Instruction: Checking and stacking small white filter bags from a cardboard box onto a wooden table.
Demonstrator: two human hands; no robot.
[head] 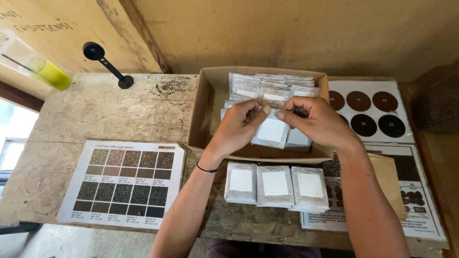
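Two hands, left hand (237, 128) and right hand (318, 122), are closed by fingertip pinch on one white sachet (271, 131) over the cardboard box (203, 114); slippage into the stack is judged possible if the pinch is loosened.

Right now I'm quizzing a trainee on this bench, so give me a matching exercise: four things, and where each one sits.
Things:
1. black plastic scoop
2. laminated colour chart of bean swatches
3. three white paper sachets in a row
4. white sheet with dark brown circles

Places:
A. right of the cardboard box
B. front left of the table
C. back left, by the wall
D. just in front of the box

Pairs: 1-C, 2-B, 3-D, 4-A
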